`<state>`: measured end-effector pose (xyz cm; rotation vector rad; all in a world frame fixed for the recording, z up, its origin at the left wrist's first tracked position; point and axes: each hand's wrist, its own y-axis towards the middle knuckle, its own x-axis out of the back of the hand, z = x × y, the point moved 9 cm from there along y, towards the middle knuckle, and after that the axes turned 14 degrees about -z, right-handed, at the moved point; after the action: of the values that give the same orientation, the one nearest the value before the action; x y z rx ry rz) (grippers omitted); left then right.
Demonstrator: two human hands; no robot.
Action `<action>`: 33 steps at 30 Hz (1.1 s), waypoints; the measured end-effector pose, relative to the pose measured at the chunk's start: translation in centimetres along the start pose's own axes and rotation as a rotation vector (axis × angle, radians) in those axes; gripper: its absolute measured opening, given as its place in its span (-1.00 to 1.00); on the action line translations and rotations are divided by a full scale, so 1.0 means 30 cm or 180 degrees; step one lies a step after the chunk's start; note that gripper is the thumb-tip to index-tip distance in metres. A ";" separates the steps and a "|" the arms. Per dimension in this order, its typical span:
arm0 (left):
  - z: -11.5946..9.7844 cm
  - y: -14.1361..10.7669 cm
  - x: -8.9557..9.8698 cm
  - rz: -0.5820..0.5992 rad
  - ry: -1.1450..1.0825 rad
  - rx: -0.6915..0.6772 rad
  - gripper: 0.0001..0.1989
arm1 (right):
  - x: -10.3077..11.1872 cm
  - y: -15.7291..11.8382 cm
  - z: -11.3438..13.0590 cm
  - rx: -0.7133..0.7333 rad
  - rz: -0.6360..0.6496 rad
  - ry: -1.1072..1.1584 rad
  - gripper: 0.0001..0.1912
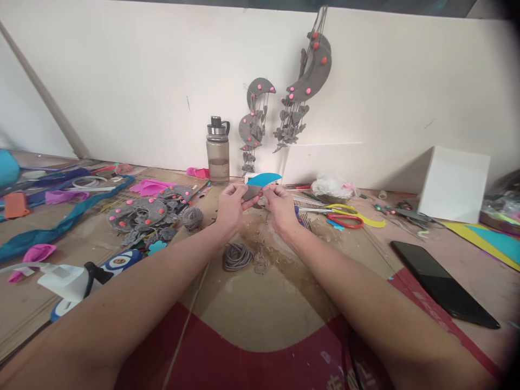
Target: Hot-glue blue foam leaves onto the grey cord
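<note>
In the head view, the left hand (233, 207) and the right hand (281, 207) are raised close together above the cardboard (244, 309) that covers the middle of the worktop (479, 271); between them is a curved blue piece (266, 179) with a grey piece (252, 192) against its lower left; the left hand grips both at the left end, thumb and fingers closed; the right hand pinches the blue piece near its lower right edge; below the hands lies a coil of grey cord (238, 257); left of it sits a ball of grey yarn (192, 218), just beside a heap of grey crescents (138, 214) dotted with pink and orange; a blue flower (157, 247) lies at the near edge of that heap; behind the left hand stands an upright bottle (218, 157), partly filled; two dotted crescent mobiles hang at the white wall (142, 81), a larger one (312, 73) to the right of a smaller one (260, 93); right of the hands lie yellow-handled scissors (376, 221) and red-handled scissors (351, 226); farther right, a black phone (444, 284) lies flat, and a white block (454, 184) stands behind it
</note>
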<state>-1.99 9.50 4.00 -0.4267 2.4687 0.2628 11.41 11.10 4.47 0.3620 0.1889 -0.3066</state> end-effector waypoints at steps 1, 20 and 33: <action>0.002 0.002 0.001 0.0008 -0.0001 0.0025 -0.85 | -0.002 -0.002 -0.005 -0.0149 0.0002 0.0149 -0.81; 0.040 0.024 -0.017 0.0433 0.0060 0.0483 -0.87 | 0.005 -0.022 -0.015 -0.0663 -0.0095 0.0673 -0.82; 0.040 0.031 -0.005 0.0265 0.0137 0.0599 -0.88 | -0.007 -0.032 -0.007 -0.0511 -0.0010 0.0645 -0.80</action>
<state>-1.57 10.74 3.23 -0.2528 2.5283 0.0544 10.88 10.37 4.03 0.2334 0.4104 -0.2557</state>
